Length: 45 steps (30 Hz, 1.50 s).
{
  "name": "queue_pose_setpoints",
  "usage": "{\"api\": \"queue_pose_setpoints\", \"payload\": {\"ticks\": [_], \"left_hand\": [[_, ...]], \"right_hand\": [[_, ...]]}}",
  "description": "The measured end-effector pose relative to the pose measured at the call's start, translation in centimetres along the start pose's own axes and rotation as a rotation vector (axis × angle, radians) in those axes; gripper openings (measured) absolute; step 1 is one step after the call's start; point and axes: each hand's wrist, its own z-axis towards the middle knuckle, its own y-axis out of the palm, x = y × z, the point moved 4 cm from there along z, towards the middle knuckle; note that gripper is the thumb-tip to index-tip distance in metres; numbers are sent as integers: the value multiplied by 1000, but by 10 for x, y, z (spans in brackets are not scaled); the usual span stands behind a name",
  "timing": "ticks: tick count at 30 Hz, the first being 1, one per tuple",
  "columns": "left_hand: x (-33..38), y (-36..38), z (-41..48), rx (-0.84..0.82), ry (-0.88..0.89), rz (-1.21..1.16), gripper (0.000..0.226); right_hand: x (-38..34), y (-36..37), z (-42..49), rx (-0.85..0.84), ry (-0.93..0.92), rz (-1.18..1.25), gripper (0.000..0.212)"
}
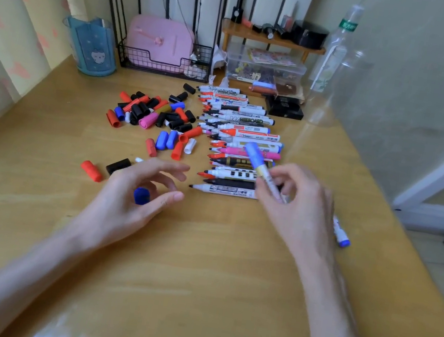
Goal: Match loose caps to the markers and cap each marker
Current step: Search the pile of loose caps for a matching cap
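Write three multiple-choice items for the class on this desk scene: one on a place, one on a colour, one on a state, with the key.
1. Where does the pile of loose caps lie relative to the row of markers?
A. To its left
B. To its right
C. On top of it

2. What colour is the cap on the marker held by the right hand?
A. Red
B. Blue
C. Black

3. What state are the tips in the row of markers?
A. All capped
B. Bare, uncapped
C. Wrapped in tape

Key:
1 A: the caps lie heaped left of the row's tips.
2 B: the cap sticking up from the hand is blue.
3 B: red and black tips show along the row's left edge.
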Motion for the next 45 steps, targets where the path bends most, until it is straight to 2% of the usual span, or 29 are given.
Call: {"api": "queue_pose_setpoints", "payload": {"ticks": [2,4,8,12,14,16,19,25,30,36,45], "left_hand": [[4,8,0,-12,17,11,32],[9,17,1,-27,45,13,27],[16,31,4,-14,75,14,24],[16,33,2,-5,88,23,21],[13,30,1,-4,77,20,20],[13,30,0,-6,71,24,21],[15,30,0,-9,74,23,22],[12,27,-2,-8,43,32,21],[9,24,-2,0,41,39,18],[7,25,-2,-19,28,60,22],[3,22,-2,-12,23,69,22]], "right_hand": [[26,-14,7,1,245,-130,13],[42,-20,7,-89,406,-221,12],[52,-20,4,-180,530,-298,14],[57,-17,6,-153,481,-315,36],[59,-14,7,-190,445,-373,53],[62,-11,6,-257,454,-381,63],[66,-8,6,-292,482,-325,56],[67,-14,6,-189,497,-314,48],[69,-13,7,-184,503,-346,54],[70,-14,7,-171,507,-342,72],[66,-6,8,-213,436,-368,78]]}}
